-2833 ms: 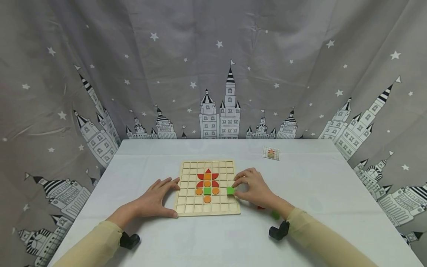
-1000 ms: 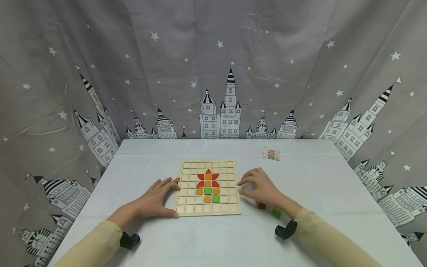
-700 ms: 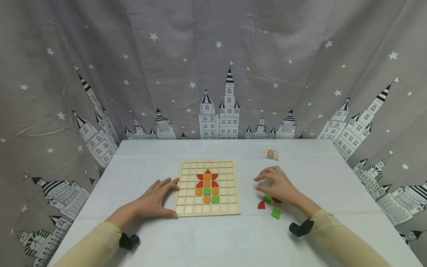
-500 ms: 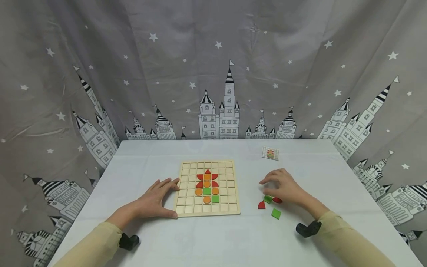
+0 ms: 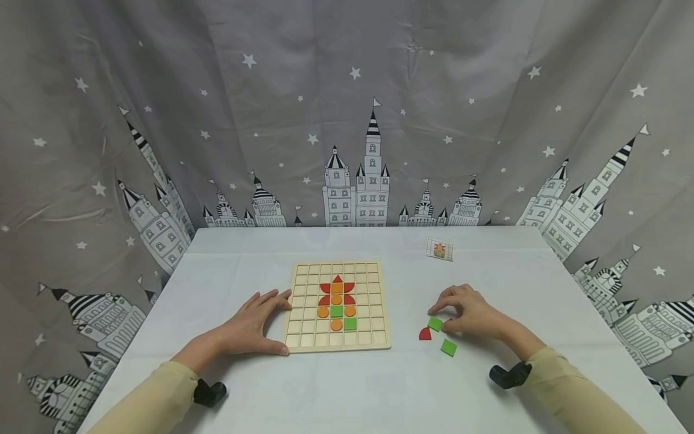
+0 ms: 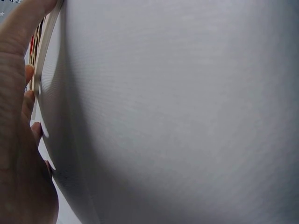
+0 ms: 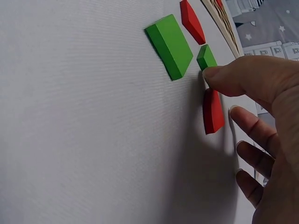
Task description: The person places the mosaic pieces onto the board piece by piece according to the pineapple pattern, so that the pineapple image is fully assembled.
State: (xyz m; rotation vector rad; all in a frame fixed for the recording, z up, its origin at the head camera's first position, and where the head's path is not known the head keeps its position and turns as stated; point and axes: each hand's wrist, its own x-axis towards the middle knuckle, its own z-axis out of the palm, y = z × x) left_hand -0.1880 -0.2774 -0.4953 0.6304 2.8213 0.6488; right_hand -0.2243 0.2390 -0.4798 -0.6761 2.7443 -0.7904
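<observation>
Picking step likely: left hand [image 5: 248,327] unclenched against board [image 5: 310,339]; right hand [image 5: 470,310] around green tile [image 5: 435,324], seemingly ungrasped; next calls for pinch.

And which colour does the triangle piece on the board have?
The triangle piece is red; it shows best in the head view.

No txt, nos. or brands legible in any view, incl. on board [image 5: 374,337]. Card [image 5: 440,249] nr. back of tbl [image 5: 347,392] has small printed grid pic; curtain [image 5: 282,54] print: stars [image 5: 355,73] & castles [image 5: 373,193].
</observation>
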